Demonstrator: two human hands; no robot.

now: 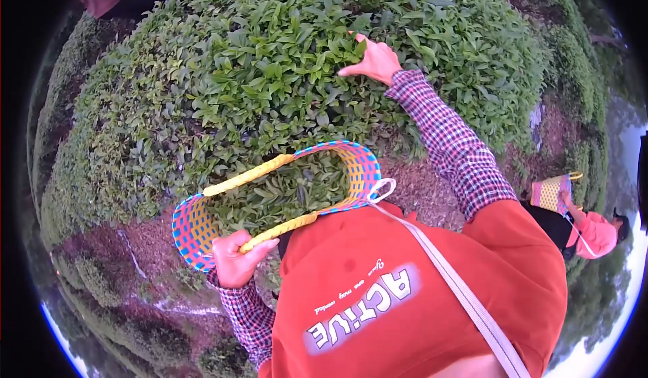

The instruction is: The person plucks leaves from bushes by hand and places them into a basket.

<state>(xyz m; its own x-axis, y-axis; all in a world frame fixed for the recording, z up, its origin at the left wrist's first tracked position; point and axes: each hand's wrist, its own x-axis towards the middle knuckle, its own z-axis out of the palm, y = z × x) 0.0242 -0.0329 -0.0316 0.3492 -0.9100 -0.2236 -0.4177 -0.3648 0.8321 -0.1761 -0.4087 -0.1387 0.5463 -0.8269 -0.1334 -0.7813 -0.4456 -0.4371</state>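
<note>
The fingers of the right hand [378, 62] are reached in among the leaves of the bush [270, 74], toward twelve o'clock; the thumb and forefinger are spread apart, pointed toward nine to eleven o'clock, with green leaves right beside them. Whether a leaf is tucked against the palm cannot be told.

From these fingers, the woven basket [365, 170] is found at seven o'clock, well apart from them and just in front of the red top [432, 256]. Its long axis is laid roughly from between eight and nine o'clock to between two and three, and its open mouth is faced upward, with loose leaves [293, 189] seen inside.

The basket is much nearer to the left hand [237, 260], by whose fingers the lower yellow handle [287, 228] is clasped at its eight-o'clock end.
</note>
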